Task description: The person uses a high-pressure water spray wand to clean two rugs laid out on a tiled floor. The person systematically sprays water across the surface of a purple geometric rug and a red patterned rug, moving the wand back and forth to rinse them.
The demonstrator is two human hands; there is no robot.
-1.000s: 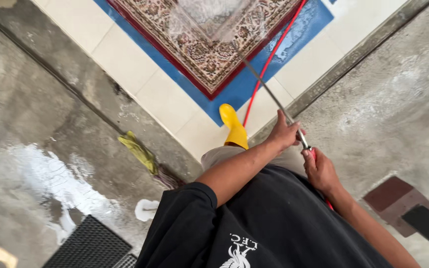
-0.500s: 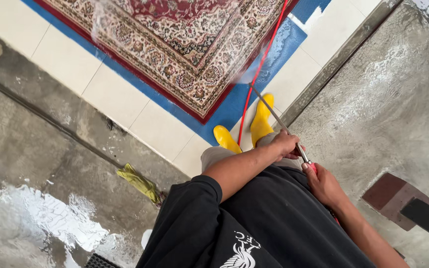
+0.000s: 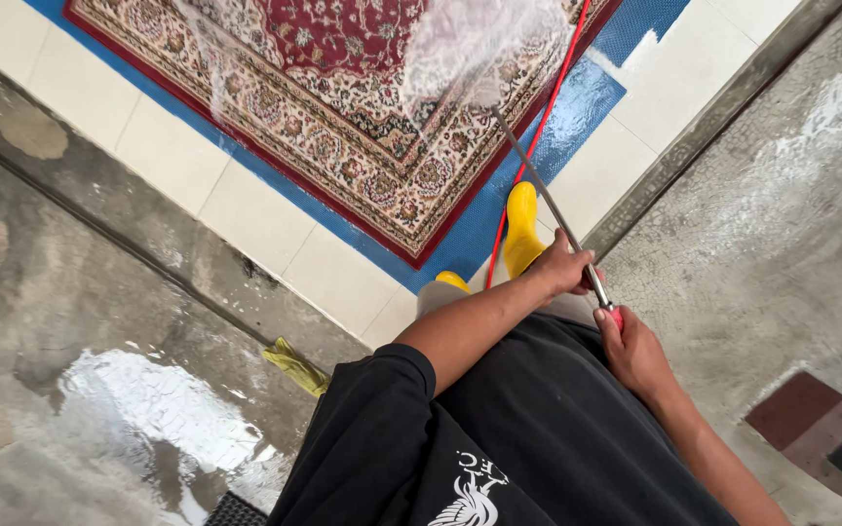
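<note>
Lance [image 3: 538, 195] | both hands grip (near end) | tip toward rug [image 3: 343, 107]

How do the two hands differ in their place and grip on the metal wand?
The left hand sits farther forward on the wand, wrapped over the bare metal shaft. The right hand sits at the near end, closed on the red grip close to the body. The left forearm is bare and crosses the black shirt; the right arm runs along the person's side. Both hands hold the same wand.
</note>
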